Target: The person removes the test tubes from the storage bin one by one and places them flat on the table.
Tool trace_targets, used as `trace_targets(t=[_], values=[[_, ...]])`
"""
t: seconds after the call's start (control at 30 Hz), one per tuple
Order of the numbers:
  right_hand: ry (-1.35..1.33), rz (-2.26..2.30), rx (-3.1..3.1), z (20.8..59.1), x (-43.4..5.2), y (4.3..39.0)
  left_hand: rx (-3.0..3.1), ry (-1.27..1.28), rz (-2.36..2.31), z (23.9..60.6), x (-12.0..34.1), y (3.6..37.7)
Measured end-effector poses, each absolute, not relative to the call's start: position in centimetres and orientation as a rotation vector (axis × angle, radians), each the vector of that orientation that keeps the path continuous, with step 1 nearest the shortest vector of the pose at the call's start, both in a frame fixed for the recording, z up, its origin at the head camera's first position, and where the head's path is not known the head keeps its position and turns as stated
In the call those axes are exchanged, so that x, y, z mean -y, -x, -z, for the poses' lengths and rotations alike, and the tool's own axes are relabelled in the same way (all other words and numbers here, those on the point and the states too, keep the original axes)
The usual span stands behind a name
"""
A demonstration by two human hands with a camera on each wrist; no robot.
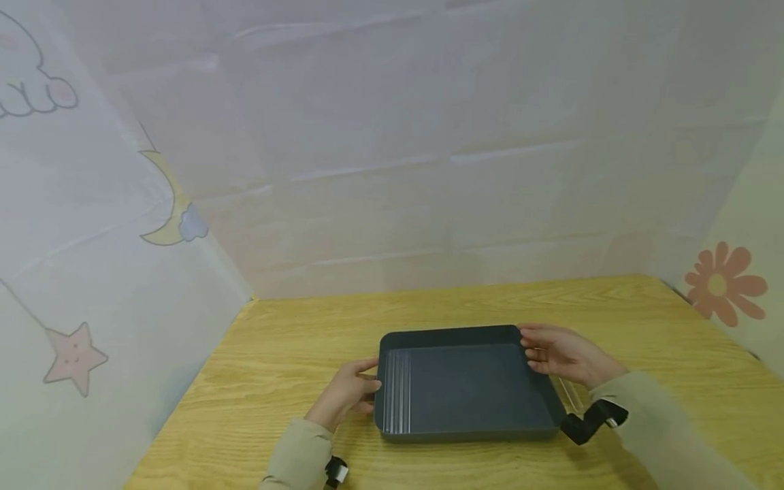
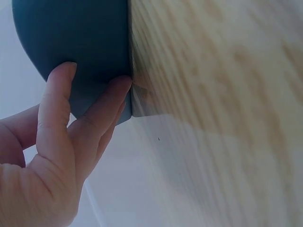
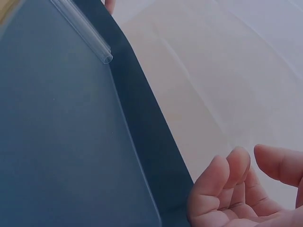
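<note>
Tray: dark blue-grey and rectangular with rounded corners, it (image 1: 471, 388) lay on the wooden table, between the two hands, its open side up.
Clear tubes: these (image 1: 397, 391) lay side by side inside the tray along its left wall, running from front to back; the right-wrist view showed a hollow end. Their exact number could not be told.
Left hand: it (image 1: 349, 393) was spread, with fairly straight fingers touching the outside of the tray's left wall.
Right hand: it (image 1: 566, 355) was loosely bent at the tray's far right corner, fingers against the outer wall and thumb standing apart; nothing was pinched between them.
Sleeves: pale ones covered both forearms, the right sleeve (image 1: 655, 422) with a black wrist mount (image 1: 593, 420) close to the tray's near right corner.
Table: yellowish wood grain (image 1: 294, 327) surrounded the tray.
Back sheet: pale and creased (image 1: 429, 136), it rose behind the table.
Side sheets: the left one bore a pink star (image 1: 75, 357) and a yellow moon (image 1: 164, 235) with a blue cloud (image 1: 194, 223); the right one bore an orange-red flower (image 1: 716, 284).
</note>
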State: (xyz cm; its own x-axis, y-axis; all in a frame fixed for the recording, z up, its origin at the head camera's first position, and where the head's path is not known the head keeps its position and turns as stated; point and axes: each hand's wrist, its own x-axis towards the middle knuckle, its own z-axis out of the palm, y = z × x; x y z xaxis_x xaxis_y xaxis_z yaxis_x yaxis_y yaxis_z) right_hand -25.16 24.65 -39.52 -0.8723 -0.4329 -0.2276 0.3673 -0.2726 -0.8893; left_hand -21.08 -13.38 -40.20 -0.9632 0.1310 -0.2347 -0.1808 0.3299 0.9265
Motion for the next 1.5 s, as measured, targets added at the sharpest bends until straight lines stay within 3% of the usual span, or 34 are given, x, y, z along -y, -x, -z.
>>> trace_targets(t=[1.5], values=[[0.056, 2.142, -1.452, 38.8, -18.2, 25.1, -2.331, 0.043, -1.672, 40.3, 13.6, 21.1]])
